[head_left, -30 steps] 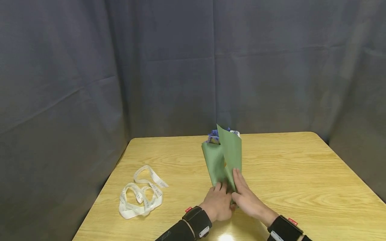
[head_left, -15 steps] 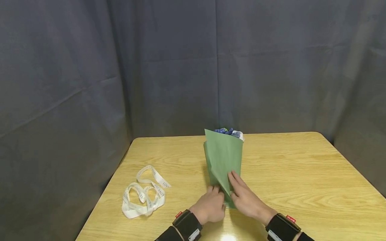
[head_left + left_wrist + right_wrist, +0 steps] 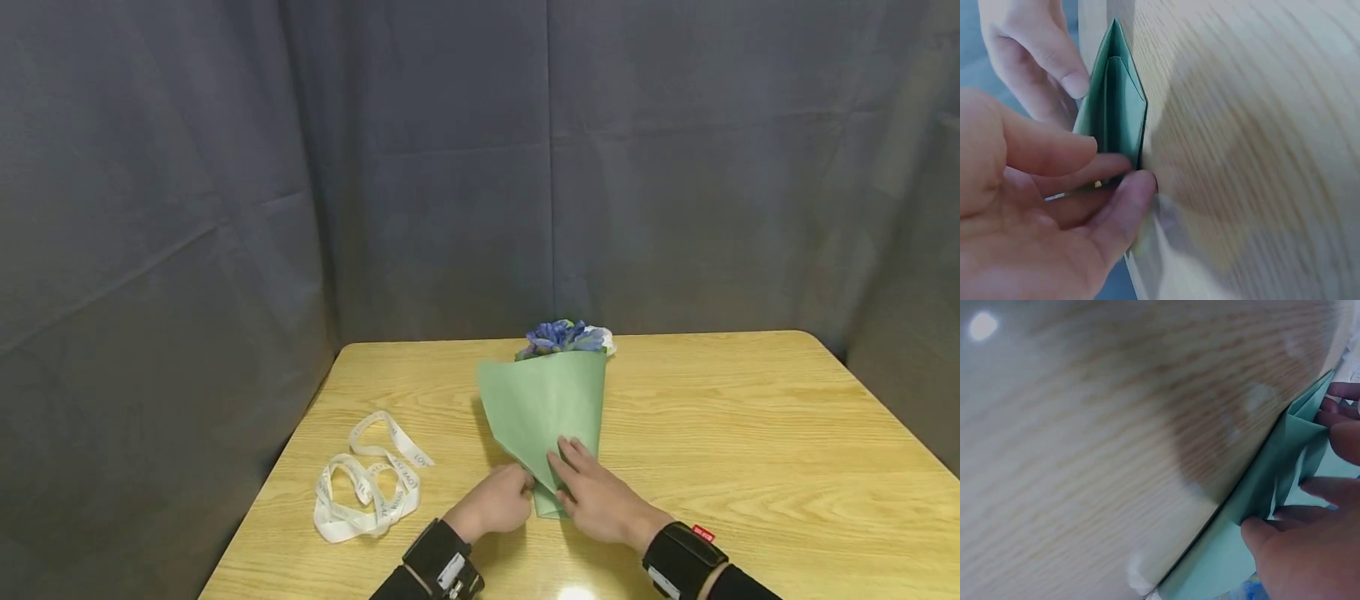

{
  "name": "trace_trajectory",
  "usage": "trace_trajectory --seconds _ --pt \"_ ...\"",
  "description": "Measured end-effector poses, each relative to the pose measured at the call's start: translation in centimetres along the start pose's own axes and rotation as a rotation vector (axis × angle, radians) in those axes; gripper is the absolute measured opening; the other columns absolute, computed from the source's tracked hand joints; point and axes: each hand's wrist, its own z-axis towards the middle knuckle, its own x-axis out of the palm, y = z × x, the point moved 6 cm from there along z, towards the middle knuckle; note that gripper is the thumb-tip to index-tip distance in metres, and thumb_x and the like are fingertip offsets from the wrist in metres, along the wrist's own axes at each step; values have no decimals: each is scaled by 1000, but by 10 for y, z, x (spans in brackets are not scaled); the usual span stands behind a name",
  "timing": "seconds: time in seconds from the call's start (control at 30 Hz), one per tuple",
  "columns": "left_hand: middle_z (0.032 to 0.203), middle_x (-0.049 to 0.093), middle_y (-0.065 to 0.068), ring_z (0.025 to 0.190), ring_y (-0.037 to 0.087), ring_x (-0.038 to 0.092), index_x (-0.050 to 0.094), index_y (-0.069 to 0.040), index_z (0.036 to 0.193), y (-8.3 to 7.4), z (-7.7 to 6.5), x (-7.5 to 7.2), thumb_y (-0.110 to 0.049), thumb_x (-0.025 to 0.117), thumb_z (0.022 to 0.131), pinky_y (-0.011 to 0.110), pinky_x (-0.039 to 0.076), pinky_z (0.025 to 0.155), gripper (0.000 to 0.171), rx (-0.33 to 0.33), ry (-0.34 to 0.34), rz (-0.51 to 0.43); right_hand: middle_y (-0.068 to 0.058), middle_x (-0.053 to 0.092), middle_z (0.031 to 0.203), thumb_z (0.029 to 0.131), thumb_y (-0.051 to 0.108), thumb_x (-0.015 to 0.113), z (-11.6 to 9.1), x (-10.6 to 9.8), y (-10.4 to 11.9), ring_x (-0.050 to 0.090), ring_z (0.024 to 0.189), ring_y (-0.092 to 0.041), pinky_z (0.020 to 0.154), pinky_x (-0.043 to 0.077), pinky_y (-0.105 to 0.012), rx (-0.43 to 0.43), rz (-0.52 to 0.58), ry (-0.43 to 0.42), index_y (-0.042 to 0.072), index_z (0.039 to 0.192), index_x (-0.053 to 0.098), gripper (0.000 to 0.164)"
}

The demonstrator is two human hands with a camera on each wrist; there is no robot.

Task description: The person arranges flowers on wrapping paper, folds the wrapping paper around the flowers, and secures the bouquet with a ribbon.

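A bouquet of blue flowers (image 3: 558,335) with a white bloom (image 3: 604,338) lies on the table, wrapped in green wrapping paper (image 3: 551,396). The paper crosses the front of the stems and flares out at its upper left. At the lower left edge, my left hand (image 3: 498,500) holds the paper with curled fingers; the left wrist view shows thumb and fingers on either side of its folded green layers (image 3: 1124,103). My right hand (image 3: 596,496) rests on the paper's lower right with extended fingers, fingertips (image 3: 1254,528) touching it in the right wrist view. The stems are hidden inside.
A loose, looped white ribbon (image 3: 405,492) printed with dark letters lies left of the bouquet. The wooden table (image 3: 750,417) has dark grey curtains (image 3: 450,208) behind it and at both sides.
The paper's right flap has folded over to the left and now lies across the front, showing more blue flowers. My left hand has shifted left to the paper's edge; the right stays on the paper.
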Motion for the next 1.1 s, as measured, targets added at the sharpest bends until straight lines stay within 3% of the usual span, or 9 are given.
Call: trace_trajectory --seconds 0.1,0.23,0.33,0.47,0.57,0.63,0.73,0.87,1.1 --pt "94 68 4 82 15 54 73 2 116 5 -4 0 5 51 94 28 47 70 32 11 37 109 -26 21 164 106 18 51 3 5 1 13 153 -43 120 21 -57 -13 -26 37 -4 153 38 53" --pt "141 60 -1 127 21 48 66 -7 135 8 -10 3 -4 50 100 39 39 108 39 12 73 291 -26 23 163 106 14 49 3 10 1 14 152 -43 121 20 -55 -44 -90 75 -5 152 39 52" --pt "149 54 1 136 22 43 62 -6 139 7 -14 4 -4 48 99 40 37 113 42 4 95 318 -27 23 163 105 11 48 2 13 1 14 152 -44 121 19 -54 -56 -120 96 -7 152 39 51" --pt "99 70 0 90 14 63 73 -4 102 -4 -18 0 1 50 92 29 54 76 26 14 30 309 -27 22 163 106 11 47 1 15 3 12 153 -43 121 18 -54 -55 -142 113 -6 152 38 51" --pt "61 47 -6 50 8 42 58 -9 70 -14 -16 -11 1 52 88 23 36 44 22 12 -102 286 -27 22 163 106 13 46 2 17 5 13 153 -43 122 17 -54 -68 -165 119 -6 153 37 51" --pt "62 47 -3 50 9 41 60 -7 71 -20 -8 -19 0 53 90 24 35 43 20 20 -200 324 -27 22 163 106 13 46 4 16 5 13 153 -43 122 17 -53 -76 -186 117 -6 153 38 51" --pt "102 65 9 87 21 62 69 1 113 -22 9 -28 -12 56 98 33 54 65 23 -12 -252 456 -27 22 163 106 13 46 5 14 4 13 153 -42 122 17 -53 -77 -214 105 -6 153 38 51" --pt "146 47 16 133 35 46 45 -8 152 -9 29 -24 -39 63 100 47 48 101 63 -148 -86 584 -26 20 164 106 15 45 4 17 3 11 153 -43 122 16 -53 -79 -173 122 -5 154 36 52" --pt "161 33 12 147 34 31 36 -15 158 14 37 -13 -58 73 88 55 32 115 91 -250 81 509 -26 25 162 106 16 49 5 6 -8 15 152 -44 118 21 -60 -49 50 88 -8 146 48 47"
